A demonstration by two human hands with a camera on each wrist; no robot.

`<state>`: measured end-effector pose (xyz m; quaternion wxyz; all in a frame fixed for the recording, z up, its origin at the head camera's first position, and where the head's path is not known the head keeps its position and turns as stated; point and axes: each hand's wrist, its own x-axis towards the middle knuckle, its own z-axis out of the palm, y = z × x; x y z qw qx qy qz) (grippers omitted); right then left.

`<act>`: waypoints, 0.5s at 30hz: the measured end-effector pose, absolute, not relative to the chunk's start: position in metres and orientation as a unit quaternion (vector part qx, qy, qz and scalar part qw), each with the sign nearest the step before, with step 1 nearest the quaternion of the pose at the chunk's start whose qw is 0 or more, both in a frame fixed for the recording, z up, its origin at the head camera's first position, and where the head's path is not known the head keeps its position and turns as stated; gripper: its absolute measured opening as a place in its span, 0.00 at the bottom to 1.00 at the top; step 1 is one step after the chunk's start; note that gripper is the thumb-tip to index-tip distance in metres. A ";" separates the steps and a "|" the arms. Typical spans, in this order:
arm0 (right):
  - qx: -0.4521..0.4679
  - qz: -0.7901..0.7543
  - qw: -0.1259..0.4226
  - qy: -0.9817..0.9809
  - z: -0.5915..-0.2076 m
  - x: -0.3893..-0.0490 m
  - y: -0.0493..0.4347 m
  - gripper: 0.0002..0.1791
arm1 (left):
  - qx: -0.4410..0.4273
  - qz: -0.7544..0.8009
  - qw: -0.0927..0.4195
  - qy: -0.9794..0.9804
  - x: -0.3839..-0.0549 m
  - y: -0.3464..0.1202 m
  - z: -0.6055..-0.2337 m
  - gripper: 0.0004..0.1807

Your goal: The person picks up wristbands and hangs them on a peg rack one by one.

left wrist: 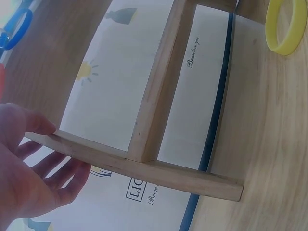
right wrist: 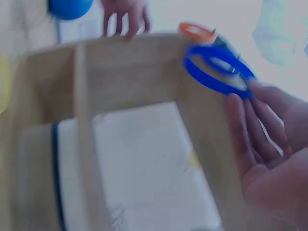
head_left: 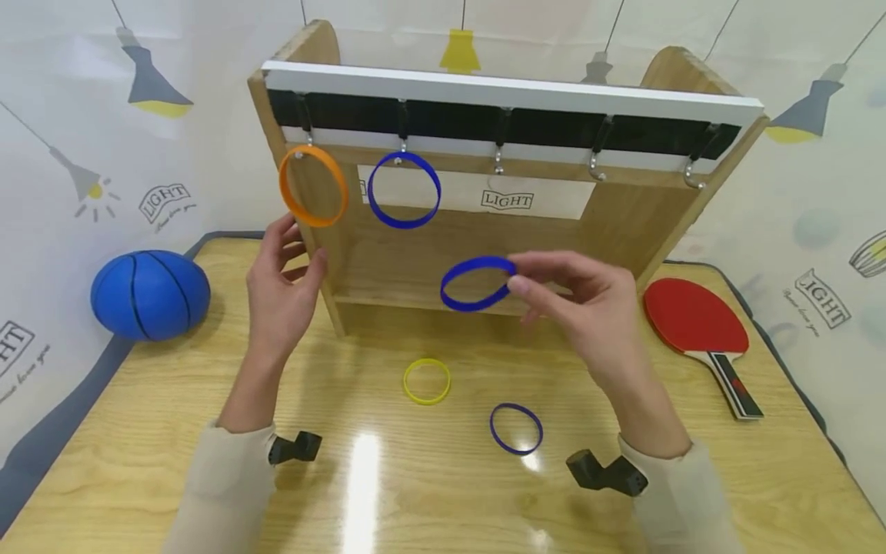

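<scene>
In the head view my right hand [head_left: 588, 300] pinches a blue ring [head_left: 472, 306] by its right edge, between thumb and fingers, in front of the wooden rack [head_left: 415, 254]. The left hand [head_left: 285, 288] grips the rack's left side panel [left wrist: 192, 180], thumb on the inner face and fingers outside. An orange ring [head_left: 284, 185] hangs from the leftmost hook, and another blue ring [head_left: 404, 224] from the second. Three metal hooks to the right, one of them the middle hook [head_left: 498, 158], carry no ring.
On the table below the rack lie a yellow ring [head_left: 427, 402] and a dark blue ring [head_left: 515, 452]. A blue basketball [head_left: 150, 295] sits at the left, and a red table tennis paddle [head_left: 695, 315] lies at the right. Printed sheeting [head_left: 83, 192] surrounds the table's back and sides.
</scene>
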<state>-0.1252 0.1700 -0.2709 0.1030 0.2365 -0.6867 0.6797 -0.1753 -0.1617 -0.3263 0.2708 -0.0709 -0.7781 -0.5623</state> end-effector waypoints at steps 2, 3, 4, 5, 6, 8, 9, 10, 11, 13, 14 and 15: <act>0.233 0.719 0.130 -0.642 -0.255 -0.128 0.162 0.14 | -0.072 -0.564 0.272 -0.776 -0.175 -0.162 -0.327 0.26; 0.228 0.734 0.141 -0.624 -0.248 -0.130 0.159 0.14 | -0.073 -0.565 0.273 -0.775 -0.175 -0.162 -0.326 0.26; 0.221 0.747 0.152 -0.609 -0.242 -0.131 0.156 0.15 | -0.074 -0.565 0.273 -0.775 -0.175 -0.162 -0.326 0.26; 0.214 0.758 0.160 -0.595 -0.236 -0.133 0.153 0.15 | -0.075 -0.565 0.274 -0.775 -0.175 -0.162 -0.326 0.26; 0.206 0.766 0.167 -0.585 -0.232 -0.135 0.151 0.15 | -0.076 -0.565 0.274 -0.774 -0.175 -0.162 -0.326 0.26; 0.189 0.782 0.172 -0.568 -0.227 -0.139 0.148 0.16 | -0.077 -0.565 0.274 -0.774 -0.175 -0.162 -0.326 0.26; 0.183 0.787 0.175 -0.563 -0.226 -0.141 0.146 0.16 | -0.077 -0.566 0.273 -0.774 -0.175 -0.162 -0.326 0.27; 0.176 0.791 0.175 -0.558 -0.226 -0.143 0.145 0.17 | -0.077 -0.567 0.273 -0.773 -0.175 -0.162 -0.326 0.27; 0.172 0.796 0.175 -0.554 -0.227 -0.145 0.144 0.17 | -0.078 -0.568 0.273 -0.773 -0.175 -0.162 -0.326 0.27; 0.165 0.803 0.171 -0.547 -0.229 -0.148 0.142 0.17 | -0.079 -0.569 0.272 -0.772 -0.174 -0.162 -0.326 0.27; 0.162 0.806 0.169 -0.544 -0.231 -0.149 0.141 0.17 | -0.079 -0.569 0.273 -0.771 -0.174 -0.162 -0.326 0.26; 0.159 0.807 0.167 -0.543 -0.233 -0.150 0.140 0.18 | -0.079 -0.569 0.274 -0.771 -0.174 -0.162 -0.326 0.26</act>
